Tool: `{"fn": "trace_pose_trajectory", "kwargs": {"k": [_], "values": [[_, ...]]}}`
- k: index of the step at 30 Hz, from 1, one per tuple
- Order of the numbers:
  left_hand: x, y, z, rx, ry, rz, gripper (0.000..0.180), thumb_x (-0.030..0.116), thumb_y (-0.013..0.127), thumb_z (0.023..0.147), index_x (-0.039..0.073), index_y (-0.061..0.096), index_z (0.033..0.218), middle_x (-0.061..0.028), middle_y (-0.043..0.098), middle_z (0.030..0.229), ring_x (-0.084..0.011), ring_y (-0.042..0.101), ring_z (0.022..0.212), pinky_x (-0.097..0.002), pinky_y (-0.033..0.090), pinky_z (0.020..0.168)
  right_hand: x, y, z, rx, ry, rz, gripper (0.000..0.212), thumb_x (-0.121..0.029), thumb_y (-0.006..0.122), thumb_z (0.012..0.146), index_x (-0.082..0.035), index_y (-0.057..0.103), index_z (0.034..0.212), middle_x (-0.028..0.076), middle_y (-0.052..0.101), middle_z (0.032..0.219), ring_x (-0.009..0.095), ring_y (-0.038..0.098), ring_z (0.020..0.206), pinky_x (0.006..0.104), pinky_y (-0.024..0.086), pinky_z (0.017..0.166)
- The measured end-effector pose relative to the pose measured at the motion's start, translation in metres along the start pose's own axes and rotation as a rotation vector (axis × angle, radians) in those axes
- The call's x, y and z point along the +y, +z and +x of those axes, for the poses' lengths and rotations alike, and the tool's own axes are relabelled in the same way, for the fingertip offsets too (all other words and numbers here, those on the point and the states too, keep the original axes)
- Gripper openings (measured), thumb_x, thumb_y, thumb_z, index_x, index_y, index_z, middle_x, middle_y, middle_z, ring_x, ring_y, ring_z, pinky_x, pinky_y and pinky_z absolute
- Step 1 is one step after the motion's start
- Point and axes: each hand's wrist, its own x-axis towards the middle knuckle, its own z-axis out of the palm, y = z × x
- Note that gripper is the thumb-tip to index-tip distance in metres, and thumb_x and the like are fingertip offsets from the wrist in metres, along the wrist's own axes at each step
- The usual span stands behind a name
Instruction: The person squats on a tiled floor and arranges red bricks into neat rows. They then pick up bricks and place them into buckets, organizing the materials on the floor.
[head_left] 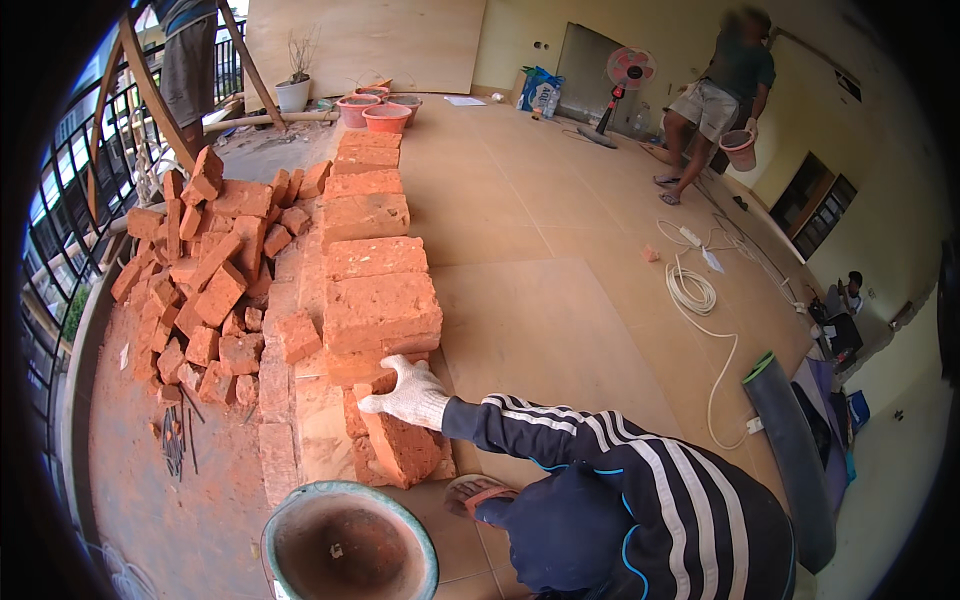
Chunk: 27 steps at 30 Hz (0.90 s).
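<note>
My right hand (405,398), in a white knitted glove, reaches in from the lower right. Its fingers are bent over the upper end of a tilted orange brick (404,447), with fingertips partly hidden. That brick leans at the near end of a long row of bricks (382,305) running away from me. More bricks lie beneath and beside it. Nearest to me, a round basin (350,545) with a greenish rim and a small scrap inside stands just below the row's end. My left hand is out of the picture.
A loose brick heap (215,285) lies left of the row, by a black railing (60,230). Reddish buckets (387,118) stand at the far end. A person (722,90) carries a bucket (738,148). Pale cable (690,290) and a rolled mat (790,440) lie rightward.
</note>
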Motion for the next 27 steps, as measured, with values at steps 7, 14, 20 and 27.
{"fn": "trace_pose_trajectory", "kwargs": {"k": [7,14,20,27], "values": [[-0.012,-0.003,-0.006,0.038,0.005,-0.01,0.06,0.03,0.047,0.104,-0.004,0.036,0.152,-0.0215,0.041,0.155,-0.0323,0.042,0.141,-0.042,0.035,0.116,-0.035,0.032,-0.005,-0.069,-0.057,-0.217,0.1,-0.062,0.08,0.068,-0.015,0.043,0.148,0.029,0.042,0.14,0.046,0.047,0.13,0.0514,0.042,0.108],[-0.074,-0.044,-0.008,0.106,0.077,0.025,0.06,0.028,0.049,0.103,-0.004,0.035,0.152,-0.0218,0.038,0.157,-0.0327,0.041,0.142,-0.0424,0.034,0.117,-0.067,0.083,-0.004,-0.136,-0.164,-0.433,0.095,-0.062,0.08,0.069,-0.016,0.047,0.145,0.025,0.045,0.138,0.043,0.045,0.131,0.0539,0.042,0.104],[-0.093,-0.058,-0.023,-0.014,0.151,0.232,0.063,0.03,0.049,0.103,-0.003,0.032,0.154,-0.0227,0.035,0.158,-0.0369,0.035,0.146,-0.0455,0.028,0.121,-0.035,0.1,0.019,-0.01,-0.143,-0.504,0.091,-0.064,0.076,0.073,-0.015,0.046,0.143,0.022,0.047,0.132,0.039,0.046,0.127,0.0527,0.042,0.101],[-0.086,-0.041,-0.024,0.013,-0.07,-0.272,0.052,0.025,0.046,0.106,-0.003,0.038,0.149,-0.0196,0.045,0.148,-0.0308,0.045,0.135,-0.0403,0.037,0.112,-0.001,0.093,-0.005,-0.059,-0.306,-0.589,0.107,-0.066,0.075,0.074,-0.017,0.028,0.156,0.031,0.03,0.15,0.046,0.042,0.133,0.0551,0.043,0.103]]}}
